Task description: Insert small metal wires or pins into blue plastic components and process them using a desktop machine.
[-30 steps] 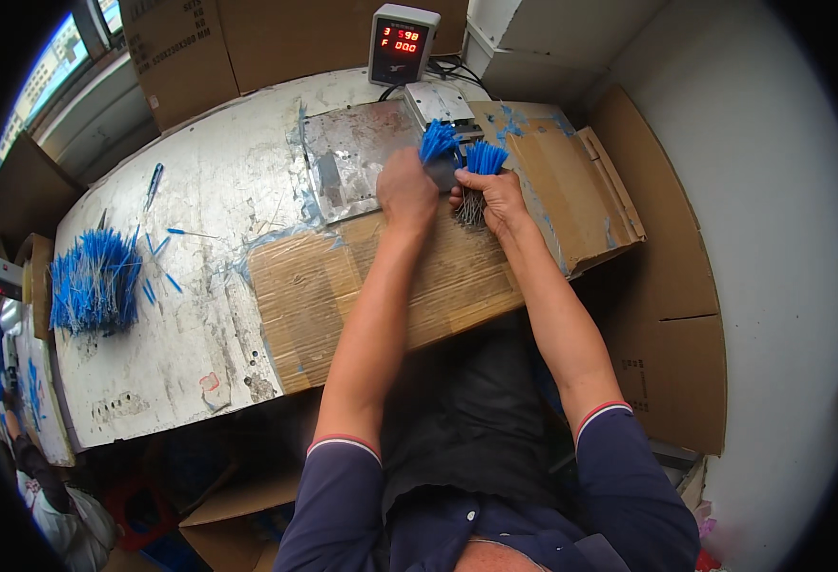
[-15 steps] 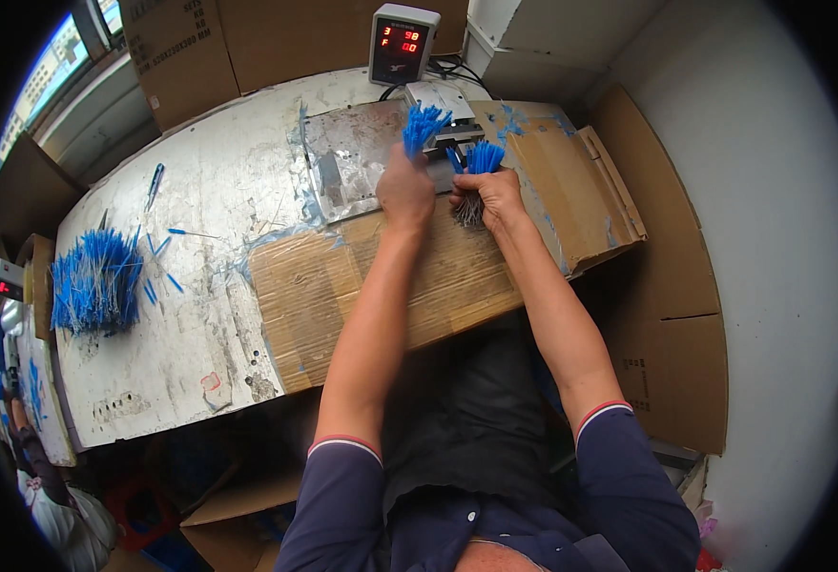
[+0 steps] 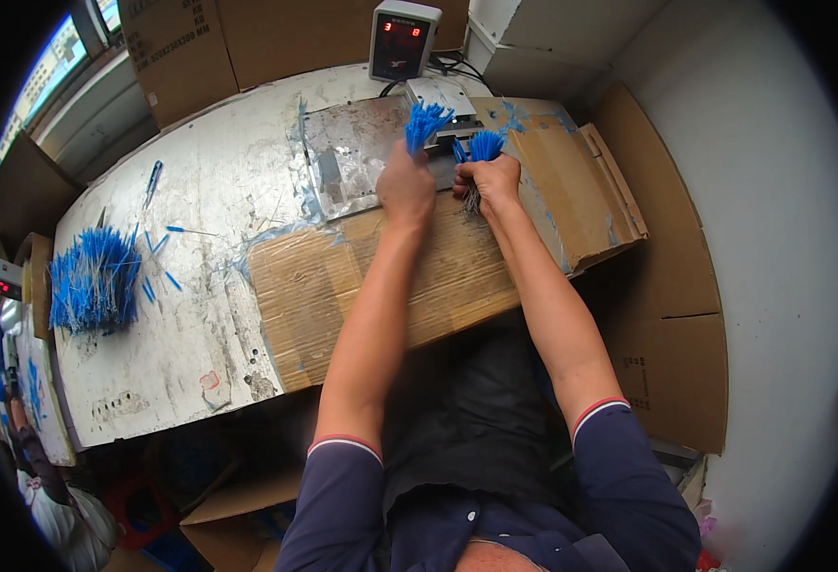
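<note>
Thin grey wires with blue sleeved ends make up the bundles in both hands. My left hand (image 3: 406, 191), slightly blurred, is closed around one bundle (image 3: 426, 126), its blue ends fanning out above the fist. Close by on the right, my right hand (image 3: 491, 179) grips a second bundle (image 3: 486, 145), blue ends up and grey tails hanging below the fist. A blue end or two stands apart at that hand's fingertips. Just beyond the hands sits a small grey metal device (image 3: 443, 103), its near part hidden by the hands and bundles.
A black-fronted display box (image 3: 403, 43) with red digits stands behind. At left lie a large pile of blue-ended wires (image 3: 94, 281), several loose pieces and a pen (image 3: 154, 183). Flattened cardboard (image 3: 314, 296) covers the near edge. Another person's arm (image 3: 20, 419) shows at far left.
My right hand has turned slightly, and the blue ends and grey tails of its bundle now look more gathered. My left hand stays nearly in place. The red digits on the display differ.
</note>
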### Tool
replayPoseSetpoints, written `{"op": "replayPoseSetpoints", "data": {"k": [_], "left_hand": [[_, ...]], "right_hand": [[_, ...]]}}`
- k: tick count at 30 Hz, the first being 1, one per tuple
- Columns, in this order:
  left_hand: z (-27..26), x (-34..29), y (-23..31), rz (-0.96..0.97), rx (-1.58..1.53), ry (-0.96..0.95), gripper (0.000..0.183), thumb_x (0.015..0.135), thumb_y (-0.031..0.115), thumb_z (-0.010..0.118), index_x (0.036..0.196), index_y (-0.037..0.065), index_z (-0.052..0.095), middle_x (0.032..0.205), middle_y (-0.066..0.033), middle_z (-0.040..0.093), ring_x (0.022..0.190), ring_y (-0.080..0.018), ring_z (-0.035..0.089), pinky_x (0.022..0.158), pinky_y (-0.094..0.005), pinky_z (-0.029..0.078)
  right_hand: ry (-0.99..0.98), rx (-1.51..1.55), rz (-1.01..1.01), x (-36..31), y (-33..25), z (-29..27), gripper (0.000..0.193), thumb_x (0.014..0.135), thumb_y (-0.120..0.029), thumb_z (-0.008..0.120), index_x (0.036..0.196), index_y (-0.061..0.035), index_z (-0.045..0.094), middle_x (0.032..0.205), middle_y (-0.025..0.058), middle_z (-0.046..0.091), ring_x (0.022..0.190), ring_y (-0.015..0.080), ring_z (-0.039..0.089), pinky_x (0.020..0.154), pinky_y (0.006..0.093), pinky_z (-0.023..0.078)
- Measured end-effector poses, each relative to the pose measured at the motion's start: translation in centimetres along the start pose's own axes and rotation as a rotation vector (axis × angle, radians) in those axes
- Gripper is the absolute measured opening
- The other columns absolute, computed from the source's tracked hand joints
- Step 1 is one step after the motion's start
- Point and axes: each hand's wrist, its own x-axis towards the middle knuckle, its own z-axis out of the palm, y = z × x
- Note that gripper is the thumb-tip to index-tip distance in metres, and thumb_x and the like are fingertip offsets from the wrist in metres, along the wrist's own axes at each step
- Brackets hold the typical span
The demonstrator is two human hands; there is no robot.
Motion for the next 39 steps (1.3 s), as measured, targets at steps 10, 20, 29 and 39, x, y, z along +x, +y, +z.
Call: {"op": "replayPoseSetpoints", "data": {"k": [10, 20, 29, 39], "left_hand": [[0.0, 0.1, 0.2, 0.103, 0.053, 0.16, 0.011, 0.092, 0.01, 0.063, 0.102, 0.005, 0.06, 0.088, -0.0169, 0.069, 0.085, -0.0396, 0.066, 0.075, -0.049, 0.048], [0.3, 0.0, 0.0, 0.154, 0.095, 0.031, 0.008, 0.092, 0.013, 0.063, 0.095, 0.006, 0.06, 0.087, -0.018, 0.067, 0.082, -0.0425, 0.063, 0.074, -0.0514, 0.045], [-0.2, 0.0, -0.1, 0.118, 0.107, 0.004, 0.009, 0.09, 0.012, 0.064, 0.095, 0.006, 0.062, 0.089, -0.0192, 0.068, 0.08, -0.0446, 0.065, 0.07, -0.0542, 0.048], [-0.2, -0.1, 0.1, 0.132, 0.103, 0.007, 0.01, 0.087, 0.008, 0.064, 0.096, 0.005, 0.063, 0.09, -0.0193, 0.069, 0.081, -0.0444, 0.065, 0.071, -0.0539, 0.049]], "right_hand": [[-0.018, 0.045, 0.005, -0.6, -0.4, 0.2, 0.013, 0.075, 0.01, 0.074, 0.076, 0.0064, 0.061, 0.069, 0.0174, 0.067, 0.052, 0.0251, 0.067, 0.042, 0.0368, 0.055], [-0.158, 0.391, 0.007, -0.5, 0.7, -1.9, 0.016, 0.077, 0.003, 0.076, 0.089, 0.0038, 0.065, 0.079, 0.0133, 0.068, 0.061, 0.0244, 0.069, 0.052, 0.0368, 0.061], [-0.19, 0.38, -0.046, -1.5, 0.8, -1.9, 0.013, 0.08, -0.002, 0.074, 0.089, 0.0053, 0.066, 0.081, 0.0127, 0.069, 0.064, 0.0228, 0.069, 0.055, 0.0354, 0.063], [-0.164, 0.326, -0.031, -1.4, 0.4, -2.1, 0.021, 0.078, 0.001, 0.077, 0.094, 0.0056, 0.066, 0.082, 0.0131, 0.069, 0.064, 0.0231, 0.069, 0.056, 0.0365, 0.063]]}}
